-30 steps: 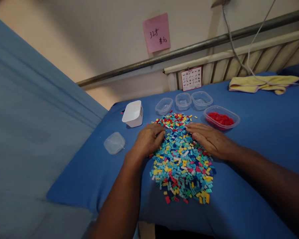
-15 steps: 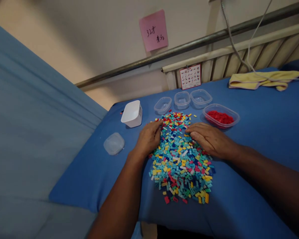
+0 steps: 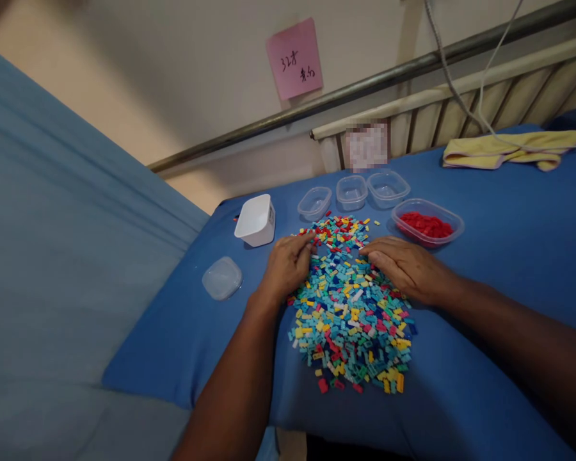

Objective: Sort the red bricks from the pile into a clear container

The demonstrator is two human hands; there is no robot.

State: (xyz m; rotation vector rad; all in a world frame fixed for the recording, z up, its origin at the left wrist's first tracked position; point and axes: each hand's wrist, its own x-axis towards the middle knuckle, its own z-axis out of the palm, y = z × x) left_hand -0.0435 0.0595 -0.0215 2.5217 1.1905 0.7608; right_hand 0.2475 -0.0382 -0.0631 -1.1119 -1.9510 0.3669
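Observation:
A spread-out pile of small toy building bricks [image 3: 350, 314] in turquoise, yellow, red, blue, green and white lies on the blue-covered table. My left hand [image 3: 290, 264] rests at the pile's left side, index finger stretched to the bricks at the upper part and thumb a little apart from it. On the opposite side, my right hand [image 3: 403, 266] lies flat against the edge of the pile with its fingers extended. Neither hand shows a brick in its grasp, though the undersides of both are hidden. Beyond my right hand is a clear plastic container [image 3: 454, 232] holding red bricks [image 3: 425, 225].
Three clear containers [image 3: 315, 203] stand behind the pile. To the left are a white tub [image 3: 256, 221] and a clear lid [image 3: 222, 279]. A yellow cloth [image 3: 504, 150] with a cord across it lies at the far right. A blue curtain [image 3: 52, 243] hangs at the left.
My left hand's fingers have shifted slightly, the index finger stretching further forward and the thumb drawing back. My right hand has hardly moved. The view has tilted slightly.

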